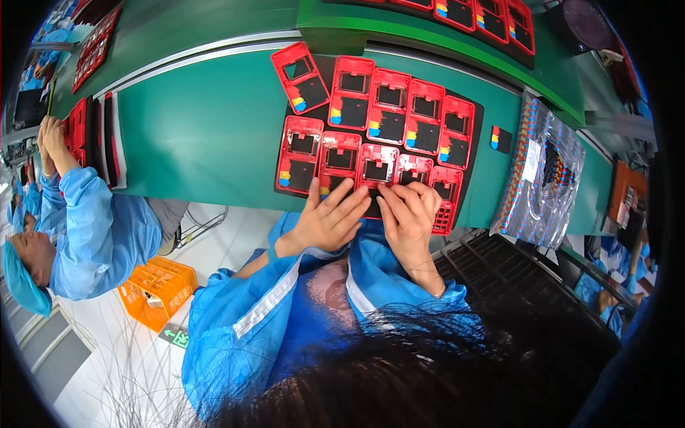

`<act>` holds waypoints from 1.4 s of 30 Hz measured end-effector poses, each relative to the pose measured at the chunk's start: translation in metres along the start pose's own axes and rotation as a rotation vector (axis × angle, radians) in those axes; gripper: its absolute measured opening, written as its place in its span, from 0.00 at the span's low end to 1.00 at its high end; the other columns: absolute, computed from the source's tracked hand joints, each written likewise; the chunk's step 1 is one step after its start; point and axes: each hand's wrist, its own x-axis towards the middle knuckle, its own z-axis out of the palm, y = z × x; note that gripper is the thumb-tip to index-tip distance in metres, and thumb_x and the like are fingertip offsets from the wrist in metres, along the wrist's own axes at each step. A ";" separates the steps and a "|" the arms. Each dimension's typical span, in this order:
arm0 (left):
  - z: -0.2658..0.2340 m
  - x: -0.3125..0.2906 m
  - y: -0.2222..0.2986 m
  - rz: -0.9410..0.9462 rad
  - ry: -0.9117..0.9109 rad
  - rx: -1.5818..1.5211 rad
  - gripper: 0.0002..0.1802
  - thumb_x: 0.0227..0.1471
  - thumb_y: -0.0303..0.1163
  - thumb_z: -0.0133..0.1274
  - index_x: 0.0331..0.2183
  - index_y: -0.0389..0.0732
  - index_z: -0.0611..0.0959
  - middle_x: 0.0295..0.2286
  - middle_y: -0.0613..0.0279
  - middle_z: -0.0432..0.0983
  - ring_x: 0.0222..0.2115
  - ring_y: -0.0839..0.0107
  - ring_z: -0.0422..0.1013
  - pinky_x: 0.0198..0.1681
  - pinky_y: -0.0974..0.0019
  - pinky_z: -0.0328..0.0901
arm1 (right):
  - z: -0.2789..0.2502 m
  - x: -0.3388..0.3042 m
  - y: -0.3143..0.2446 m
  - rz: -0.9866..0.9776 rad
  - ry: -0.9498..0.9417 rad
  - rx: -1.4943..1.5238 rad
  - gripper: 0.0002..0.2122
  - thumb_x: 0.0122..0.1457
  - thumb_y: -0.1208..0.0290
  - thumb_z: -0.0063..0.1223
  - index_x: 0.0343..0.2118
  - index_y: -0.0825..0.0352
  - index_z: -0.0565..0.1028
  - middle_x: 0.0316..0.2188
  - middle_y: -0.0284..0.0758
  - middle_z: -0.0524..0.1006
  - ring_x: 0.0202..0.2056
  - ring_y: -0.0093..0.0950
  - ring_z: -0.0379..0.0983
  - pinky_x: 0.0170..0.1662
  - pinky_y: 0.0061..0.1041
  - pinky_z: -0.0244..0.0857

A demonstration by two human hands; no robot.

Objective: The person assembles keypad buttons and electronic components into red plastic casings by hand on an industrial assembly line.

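Two rows of red plastic casings (389,107) lie on a black mat (467,153) on the green table. Each has a square window, and most show a black panel with a yellow, red and blue corner. My left hand (328,220) lies with fingers stretched out over the near row, partly covering a casing. My right hand (410,217) has bent fingers, thumb and index close together at the middle near casing (378,162). Whatever is between those fingertips is hidden. At the near right end, one casing (444,200) shows a grid of small holes.
Right of the mat lies a small black coloured-corner panel (501,140), then a clear plastic bag (546,171) of coloured strips. A green shelf (442,36) holds more red casings. At left, another person (100,228) works beside stacked casings; an orange crate (158,289) stands on the floor.
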 end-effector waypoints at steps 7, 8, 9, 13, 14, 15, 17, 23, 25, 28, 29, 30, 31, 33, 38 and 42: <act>-0.001 0.020 0.010 0.032 -0.188 -0.026 0.28 0.59 0.35 0.57 0.60 0.40 0.79 0.63 0.56 0.71 0.66 0.62 0.65 0.69 0.34 0.50 | -0.045 0.030 0.067 0.127 0.200 -0.092 0.11 0.60 0.82 0.61 0.45 0.68 0.84 0.44 0.41 0.82 0.44 0.41 0.79 0.49 0.37 0.75; -0.001 0.023 0.008 0.045 -0.182 -0.035 0.28 0.59 0.35 0.57 0.60 0.40 0.79 0.63 0.56 0.71 0.66 0.62 0.65 0.69 0.34 0.50 | -0.055 0.038 0.088 0.157 0.216 -0.198 0.12 0.61 0.82 0.59 0.47 0.68 0.83 0.45 0.42 0.82 0.46 0.42 0.80 0.50 0.37 0.75; -0.002 0.024 0.007 0.062 -0.198 -0.018 0.28 0.59 0.35 0.55 0.60 0.39 0.79 0.63 0.56 0.71 0.66 0.62 0.65 0.69 0.34 0.50 | -0.062 0.041 0.113 0.189 0.211 -0.275 0.13 0.61 0.82 0.58 0.48 0.68 0.83 0.46 0.43 0.82 0.47 0.42 0.80 0.51 0.37 0.75; 0.001 0.024 0.011 0.048 -0.199 -0.002 0.29 0.58 0.33 0.52 0.61 0.40 0.78 0.64 0.55 0.70 0.67 0.62 0.63 0.69 0.33 0.50 | -0.076 0.047 0.165 0.190 0.123 -0.472 0.16 0.59 0.83 0.56 0.51 0.69 0.81 0.53 0.44 0.80 0.50 0.44 0.78 0.55 0.39 0.73; 0.002 0.023 0.012 0.038 -0.209 0.004 0.29 0.58 0.33 0.52 0.61 0.40 0.78 0.64 0.55 0.70 0.67 0.62 0.63 0.69 0.33 0.50 | -0.072 0.049 0.165 0.189 0.116 -0.458 0.16 0.59 0.83 0.56 0.51 0.69 0.81 0.53 0.44 0.80 0.50 0.44 0.78 0.55 0.39 0.73; 0.005 0.023 0.013 0.036 -0.212 0.033 0.29 0.58 0.33 0.51 0.61 0.39 0.77 0.65 0.55 0.69 0.68 0.62 0.62 0.69 0.31 0.49 | -0.067 0.053 0.167 0.147 0.058 -0.514 0.16 0.60 0.82 0.56 0.51 0.70 0.81 0.53 0.44 0.80 0.51 0.44 0.78 0.56 0.39 0.72; 0.008 0.028 0.011 0.041 -0.226 0.092 0.31 0.58 0.33 0.50 0.62 0.39 0.76 0.66 0.53 0.66 0.69 0.62 0.59 0.69 0.29 0.48 | -0.062 0.063 0.163 0.098 0.012 -0.588 0.15 0.62 0.78 0.55 0.51 0.71 0.81 0.50 0.43 0.81 0.50 0.42 0.77 0.55 0.39 0.71; 0.007 0.027 0.010 0.054 -0.248 0.052 0.31 0.59 0.33 0.49 0.63 0.37 0.75 0.66 0.52 0.66 0.69 0.58 0.59 0.69 0.28 0.46 | -0.053 0.067 0.176 0.116 0.027 -0.679 0.12 0.62 0.77 0.56 0.48 0.70 0.82 0.46 0.41 0.82 0.46 0.40 0.78 0.50 0.39 0.72; 0.012 0.024 0.009 0.059 -0.230 0.053 0.31 0.59 0.33 0.49 0.63 0.37 0.75 0.66 0.51 0.65 0.70 0.57 0.58 0.69 0.28 0.46 | -0.051 0.065 0.178 0.109 0.058 -0.640 0.11 0.62 0.78 0.57 0.47 0.70 0.82 0.45 0.41 0.82 0.45 0.40 0.78 0.49 0.38 0.72; 0.012 0.023 0.010 0.054 -0.220 0.071 0.31 0.59 0.34 0.49 0.63 0.37 0.74 0.67 0.50 0.64 0.70 0.56 0.57 0.69 0.27 0.46 | -0.051 0.065 0.172 0.078 0.105 -0.569 0.10 0.61 0.78 0.57 0.45 0.70 0.82 0.43 0.40 0.83 0.44 0.40 0.78 0.48 0.38 0.73; 0.012 0.023 0.011 0.053 -0.225 0.081 0.31 0.59 0.34 0.49 0.63 0.36 0.74 0.67 0.50 0.64 0.70 0.56 0.56 0.68 0.27 0.46 | -0.052 0.064 0.168 0.059 0.122 -0.546 0.10 0.62 0.78 0.57 0.45 0.70 0.82 0.42 0.40 0.83 0.43 0.40 0.79 0.48 0.38 0.73; 0.011 0.024 0.010 0.055 -0.223 0.082 0.31 0.59 0.34 0.49 0.63 0.36 0.74 0.67 0.50 0.64 0.70 0.56 0.56 0.68 0.27 0.46 | -0.052 0.065 0.168 0.059 0.125 -0.547 0.10 0.62 0.78 0.57 0.45 0.70 0.82 0.42 0.40 0.83 0.43 0.40 0.79 0.48 0.38 0.73; 0.011 0.024 0.010 0.048 -0.218 0.067 0.31 0.59 0.34 0.50 0.63 0.37 0.74 0.67 0.49 0.63 0.71 0.56 0.56 0.68 0.26 0.45 | -0.052 0.065 0.167 0.059 0.133 -0.559 0.10 0.61 0.78 0.58 0.45 0.70 0.82 0.41 0.40 0.84 0.42 0.40 0.79 0.47 0.38 0.74; 0.011 0.026 0.009 0.045 -0.209 0.057 0.31 0.59 0.34 0.50 0.63 0.37 0.75 0.67 0.49 0.63 0.71 0.55 0.55 0.68 0.25 0.45 | -0.051 0.065 0.171 0.059 0.148 -0.573 0.09 0.61 0.78 0.58 0.44 0.70 0.82 0.40 0.39 0.84 0.41 0.40 0.79 0.47 0.38 0.74; 0.013 0.030 0.013 0.041 -0.225 0.099 0.32 0.60 0.38 0.53 0.63 0.39 0.75 0.67 0.51 0.64 0.70 0.55 0.56 0.68 0.24 0.44 | -0.058 0.060 0.172 0.112 0.300 -0.485 0.08 0.62 0.78 0.60 0.44 0.70 0.82 0.38 0.41 0.84 0.39 0.40 0.81 0.45 0.37 0.75; 0.013 0.030 0.017 0.008 -0.142 0.064 0.33 0.59 0.44 0.57 0.63 0.41 0.75 0.67 0.54 0.64 0.70 0.56 0.56 0.68 0.24 0.44 | -0.078 0.040 0.109 0.179 0.289 -0.063 0.09 0.61 0.82 0.60 0.43 0.71 0.82 0.38 0.42 0.84 0.39 0.39 0.83 0.44 0.34 0.76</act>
